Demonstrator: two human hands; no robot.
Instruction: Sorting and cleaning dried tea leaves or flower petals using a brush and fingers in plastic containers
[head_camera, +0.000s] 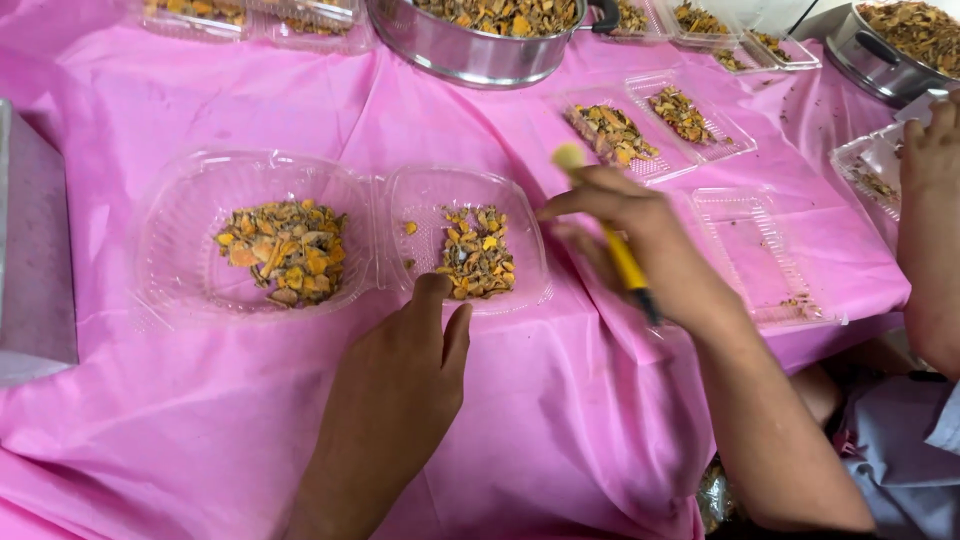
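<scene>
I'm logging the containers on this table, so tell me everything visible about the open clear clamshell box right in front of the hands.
The clamshell box is thin clear plastic, lying fully open and flat on the pink table cover. Its two rounded-square halves sit side by side, joined at a middle hinge. Each half holds a small heap of dried orange-brown pieces, the left heap larger. The left hand touches the right half's near rim; the right hand, holding a yellow tool, hovers at its right edge.

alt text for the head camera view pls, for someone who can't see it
A person's left hand rests at the near edge of an open clear clamshell container holding orange-yellow dried pieces, while the right hand grips a yellow-handled tool. All sits on a pink table cover, with steel pots and more trays behind.
</scene>
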